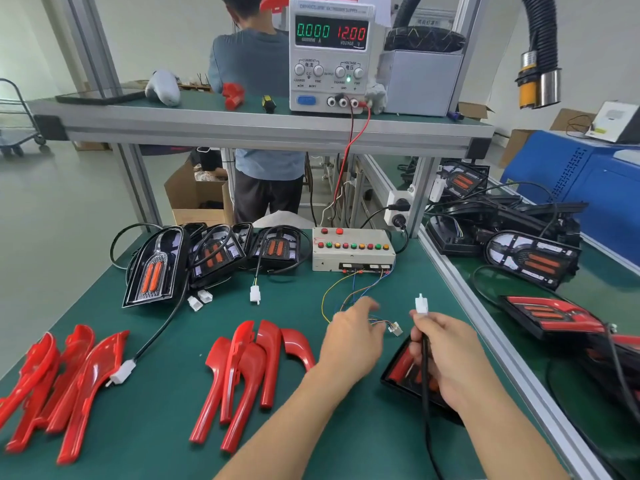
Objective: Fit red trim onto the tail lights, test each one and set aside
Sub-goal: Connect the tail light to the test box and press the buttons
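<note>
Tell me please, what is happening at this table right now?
A person is about to test a tail light with red trim already on it. The right hand pinches its white plug on the black cable. The left hand reaches to the tester's small connector, not yet joined. The power supply reads zero current. More red trims lie on the mat.

green bench mat (304,427), red trim pieces (242,372), untrimmed tail lights (207,258), button test box (351,249), loose white connectors (200,299)

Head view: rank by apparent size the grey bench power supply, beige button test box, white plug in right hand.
1. Grey bench power supply
2. Beige button test box
3. White plug, smallest although nearest the camera
</note>
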`<action>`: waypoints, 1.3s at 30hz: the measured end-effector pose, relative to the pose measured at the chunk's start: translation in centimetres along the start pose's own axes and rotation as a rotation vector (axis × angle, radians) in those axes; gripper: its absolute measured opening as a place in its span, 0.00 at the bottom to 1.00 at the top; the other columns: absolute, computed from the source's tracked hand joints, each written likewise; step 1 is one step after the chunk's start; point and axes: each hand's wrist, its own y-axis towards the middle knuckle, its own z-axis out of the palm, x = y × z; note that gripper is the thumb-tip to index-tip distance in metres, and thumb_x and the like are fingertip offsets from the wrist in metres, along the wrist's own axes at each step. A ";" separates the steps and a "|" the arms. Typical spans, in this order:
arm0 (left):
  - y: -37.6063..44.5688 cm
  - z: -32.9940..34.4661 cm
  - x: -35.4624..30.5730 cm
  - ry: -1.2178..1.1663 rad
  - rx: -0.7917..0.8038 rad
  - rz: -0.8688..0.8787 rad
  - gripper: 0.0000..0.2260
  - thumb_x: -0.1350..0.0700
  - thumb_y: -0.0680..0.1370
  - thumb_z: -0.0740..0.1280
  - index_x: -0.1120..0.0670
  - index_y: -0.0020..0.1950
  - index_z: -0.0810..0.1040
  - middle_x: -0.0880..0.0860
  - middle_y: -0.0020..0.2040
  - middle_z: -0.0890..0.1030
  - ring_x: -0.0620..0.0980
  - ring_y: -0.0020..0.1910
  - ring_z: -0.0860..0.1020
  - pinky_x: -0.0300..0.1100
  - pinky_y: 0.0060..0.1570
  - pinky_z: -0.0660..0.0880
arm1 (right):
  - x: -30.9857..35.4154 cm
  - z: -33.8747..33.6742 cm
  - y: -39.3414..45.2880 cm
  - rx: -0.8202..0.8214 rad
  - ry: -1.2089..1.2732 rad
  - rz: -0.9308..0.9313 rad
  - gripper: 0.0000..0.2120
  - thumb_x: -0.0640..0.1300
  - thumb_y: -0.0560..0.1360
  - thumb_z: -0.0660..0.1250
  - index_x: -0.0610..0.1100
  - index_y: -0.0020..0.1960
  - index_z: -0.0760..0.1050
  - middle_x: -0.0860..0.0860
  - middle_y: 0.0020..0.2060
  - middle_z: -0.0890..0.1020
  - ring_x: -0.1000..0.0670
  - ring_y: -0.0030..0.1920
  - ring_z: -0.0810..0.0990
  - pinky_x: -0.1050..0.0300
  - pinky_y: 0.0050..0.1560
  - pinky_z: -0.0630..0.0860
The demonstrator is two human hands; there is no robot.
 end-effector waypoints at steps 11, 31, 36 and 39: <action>5.0 4.0 -0.5 0.949 0.151 0.399 0.13 0.48 0.84 0.61 0.53 0.63 0.77 0.54 0.60 0.78 0.57 0.62 0.75 0.56 0.67 0.60 | 0.4 -1.4 0.0 0.025 0.022 -0.008 0.15 0.49 0.83 0.65 0.36 0.51 0.81 0.50 0.24 0.66 0.53 0.22 0.59 0.60 0.22 0.55; 5.4 -5.0 1.7 -0.167 0.374 0.338 0.09 0.56 0.85 0.61 0.51 0.49 0.78 0.44 0.37 0.70 0.39 0.32 0.67 0.37 0.37 0.65 | 1.8 -0.8 0.2 0.187 -0.848 -0.523 0.18 0.57 0.83 0.59 0.48 0.41 0.75 0.59 0.25 0.71 0.55 0.27 0.67 0.63 0.31 0.66; 5.1 -4.6 1.4 -0.190 0.377 0.341 0.09 0.53 0.84 0.59 0.50 0.47 0.76 0.46 0.38 0.71 0.45 0.34 0.66 0.43 0.38 0.66 | 1.8 -0.7 0.9 0.231 -0.873 -0.511 0.17 0.57 0.83 0.60 0.50 0.40 0.75 0.58 0.24 0.70 0.55 0.25 0.66 0.61 0.29 0.65; 4.9 -4.9 1.3 -0.159 0.388 0.325 0.11 0.50 0.83 0.59 0.54 0.48 0.76 0.53 0.39 0.71 0.50 0.36 0.66 0.49 0.37 0.66 | 1.7 -0.8 1.0 0.253 -0.905 -0.504 0.16 0.57 0.83 0.60 0.52 0.40 0.74 0.55 0.25 0.70 0.55 0.26 0.65 0.60 0.29 0.64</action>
